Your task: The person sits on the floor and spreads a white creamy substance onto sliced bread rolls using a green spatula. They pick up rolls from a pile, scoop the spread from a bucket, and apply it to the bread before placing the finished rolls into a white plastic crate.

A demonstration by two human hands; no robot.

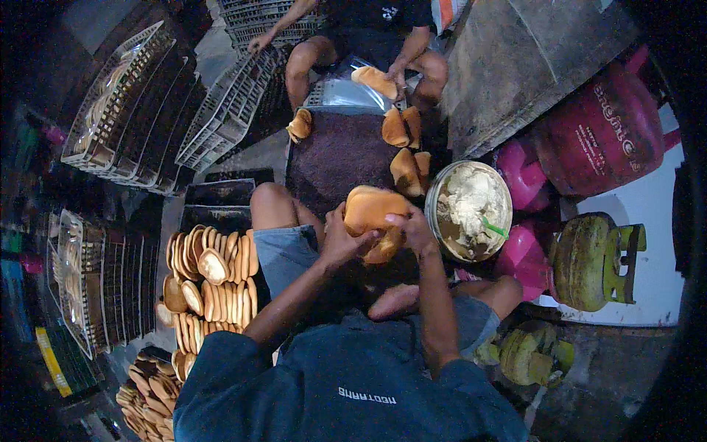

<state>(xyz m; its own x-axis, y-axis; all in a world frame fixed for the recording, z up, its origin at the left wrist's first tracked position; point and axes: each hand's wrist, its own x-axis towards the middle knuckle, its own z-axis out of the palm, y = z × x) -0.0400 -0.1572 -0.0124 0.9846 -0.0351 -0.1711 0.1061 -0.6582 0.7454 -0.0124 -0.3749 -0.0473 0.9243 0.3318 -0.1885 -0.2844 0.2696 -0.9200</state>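
Note:
My left hand (342,239) and my right hand (412,230) grip a golden bread bun (374,208) from either side, fingers closed around it, with a second bread part showing below. Just beyond lies a tray of dark brown granules (335,151). Folded bread pieces rest at its right edge (401,127) and lower right (407,171), another (300,125) at its upper left. Right of my hands is a round tub of pale cream (465,199), holding a green-handled utensil (494,229).
Bread rounds (213,287) are packed at my left, near stacked crates (110,103). A co-worker's hand (399,77) holds bread (372,79) over clear plastic beyond the tray. Pink and yellow-green gas cylinders (593,261) and a grey slab (515,51) stand at the right.

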